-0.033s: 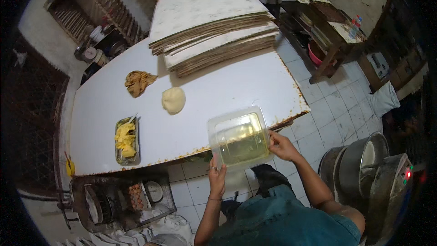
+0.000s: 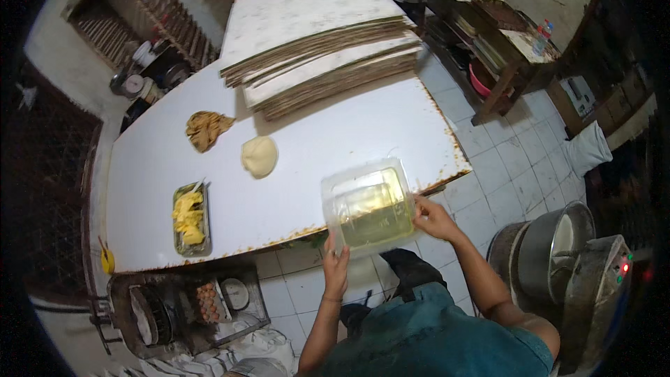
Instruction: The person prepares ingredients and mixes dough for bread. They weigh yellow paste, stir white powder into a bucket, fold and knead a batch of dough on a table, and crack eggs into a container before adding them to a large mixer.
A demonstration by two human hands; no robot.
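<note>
Clear tub (image 2: 363, 173) shifts slightly rt., now just below-rt. of frame ctr. L hand (image 2: 336, 270) & R hand (image 2: 434, 220) clamp its edges.

Left hand (image 2: 336, 272) forward — right hand (image 2: 435, 220) curled inward

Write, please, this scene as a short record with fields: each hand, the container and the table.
left hand: holds the clear container at its near left corner
right hand: holds its right side
contents: yellowish liquid
container position: at the table's near edge; contact unclear
table: stacked boards, pale dough ball, crumpled brown cloth, pan with yellow food
</note>
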